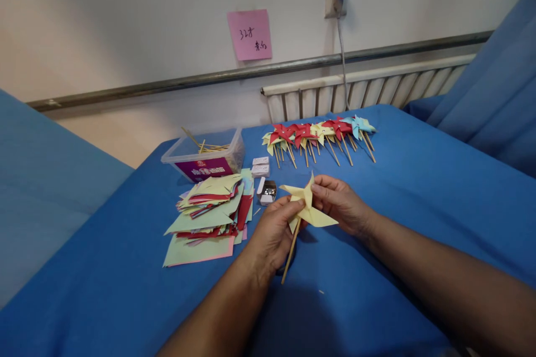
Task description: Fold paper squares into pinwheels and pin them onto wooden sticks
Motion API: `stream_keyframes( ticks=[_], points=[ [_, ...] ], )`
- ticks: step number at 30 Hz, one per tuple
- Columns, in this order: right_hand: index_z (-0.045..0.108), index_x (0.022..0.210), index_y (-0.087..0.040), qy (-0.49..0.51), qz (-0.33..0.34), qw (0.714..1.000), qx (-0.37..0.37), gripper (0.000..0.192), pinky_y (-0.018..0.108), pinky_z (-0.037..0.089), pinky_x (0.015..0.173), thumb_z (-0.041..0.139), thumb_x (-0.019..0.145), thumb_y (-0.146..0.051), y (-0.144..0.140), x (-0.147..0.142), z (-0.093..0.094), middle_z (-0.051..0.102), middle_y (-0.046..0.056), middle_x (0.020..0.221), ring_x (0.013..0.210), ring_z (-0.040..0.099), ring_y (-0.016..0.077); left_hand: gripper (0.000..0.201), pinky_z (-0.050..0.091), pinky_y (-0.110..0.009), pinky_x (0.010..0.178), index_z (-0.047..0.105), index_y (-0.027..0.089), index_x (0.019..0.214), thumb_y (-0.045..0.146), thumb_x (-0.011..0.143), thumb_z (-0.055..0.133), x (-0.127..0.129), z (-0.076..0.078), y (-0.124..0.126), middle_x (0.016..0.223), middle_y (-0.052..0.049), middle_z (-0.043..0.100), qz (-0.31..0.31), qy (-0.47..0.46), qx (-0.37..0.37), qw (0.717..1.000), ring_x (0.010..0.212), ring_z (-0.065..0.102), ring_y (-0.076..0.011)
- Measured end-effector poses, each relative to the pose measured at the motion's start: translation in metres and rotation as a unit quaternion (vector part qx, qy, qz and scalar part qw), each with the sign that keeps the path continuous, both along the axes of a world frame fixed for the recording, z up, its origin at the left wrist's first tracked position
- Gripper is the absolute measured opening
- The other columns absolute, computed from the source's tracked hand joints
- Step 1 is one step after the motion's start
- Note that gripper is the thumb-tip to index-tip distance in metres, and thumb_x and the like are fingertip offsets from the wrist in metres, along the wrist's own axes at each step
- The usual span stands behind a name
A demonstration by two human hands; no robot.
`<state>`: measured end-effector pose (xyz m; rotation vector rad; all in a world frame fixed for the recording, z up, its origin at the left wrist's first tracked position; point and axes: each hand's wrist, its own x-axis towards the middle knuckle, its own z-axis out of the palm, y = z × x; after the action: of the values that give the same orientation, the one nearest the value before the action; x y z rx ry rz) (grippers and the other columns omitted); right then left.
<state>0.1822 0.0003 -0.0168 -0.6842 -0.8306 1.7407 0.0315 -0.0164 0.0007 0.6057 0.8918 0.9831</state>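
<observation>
Centrally, both hands [272,231] [339,201] pinching yellow pinwheel [309,209], paper stack [211,212] left, finished pinwheels [318,136] behind

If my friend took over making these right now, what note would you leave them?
Left hand: grips the wooden stick under the yellow pinwheel.
Right hand: pinches the pinwheel's folded tips at the centre.
Done: a row of finished pinwheels lies at the far edge of the blue table.
Left: a stack of cut paper squares beside the left hand, spare sticks in the plastic tub, small boxes nearby.
</observation>
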Motion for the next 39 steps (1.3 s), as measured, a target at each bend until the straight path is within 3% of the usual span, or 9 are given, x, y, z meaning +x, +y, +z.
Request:
stream_keyframes(
  ticks=[5, 22, 30, 39],
  points=[
    [0.069, 0.085, -0.018, -0.005, -0.009, 1.000, 0.024, 0.031, 0.022, 0.039, 0.054, 0.080, 0.070, -0.043, 0.0005, 0.0003, -0.0004, 0.062, -0.002, 0.068, 0.054, 0.050, 0.0081, 0.019, 0.047, -0.023, 0.065, 0.068, 0.013, 0.088, 0.021, 0.072, 0.075, -0.0002, -0.0023, -0.0003, 0.081, -0.005, 0.068, 0.004, 0.004, 0.005, 1.000, 0.066, 0.061, -0.0112],
    [0.065, 0.077, -0.018, -0.066, -0.029, 0.997, 0.021, 0.028, 0.019, 0.033, 0.047, 0.078, 0.072, -0.043, 0.0034, -0.0026, -0.0067, 0.056, -0.005, 0.055, 0.048, 0.045, 0.0068, 0.018, 0.048, -0.024, 0.059, 0.066, 0.014, 0.083, 0.020, 0.070, 0.076, 0.0022, 0.0040, -0.0023, 0.077, -0.004, 0.068, -0.012, -0.009, -0.006, 1.000, 0.060, 0.060, -0.0113],
    [0.065, 0.094, -0.020, 0.004, 0.046, 0.998, 0.038, 0.041, 0.026, 0.048, 0.064, 0.087, 0.061, -0.034, 0.0010, 0.0001, -0.0035, 0.070, 0.001, 0.080, 0.067, 0.064, 0.0132, 0.019, 0.049, -0.024, 0.061, 0.068, 0.011, 0.085, 0.014, 0.068, 0.077, -0.0007, 0.0015, 0.0004, 0.071, -0.003, 0.066, 0.001, -0.042, -0.028, 0.999, 0.061, 0.061, -0.0118],
    [0.064, 0.088, -0.019, -0.025, 0.010, 0.999, 0.047, 0.034, 0.024, 0.047, 0.058, 0.085, 0.065, -0.033, 0.0012, -0.0039, -0.0037, 0.069, -0.002, 0.072, 0.059, 0.062, 0.0118, 0.023, 0.049, -0.024, 0.064, 0.069, 0.011, 0.090, 0.015, 0.068, 0.077, -0.0016, -0.0005, 0.0024, 0.077, -0.005, 0.069, -0.020, -0.053, -0.021, 0.998, 0.066, 0.062, -0.0129]
  ],
)
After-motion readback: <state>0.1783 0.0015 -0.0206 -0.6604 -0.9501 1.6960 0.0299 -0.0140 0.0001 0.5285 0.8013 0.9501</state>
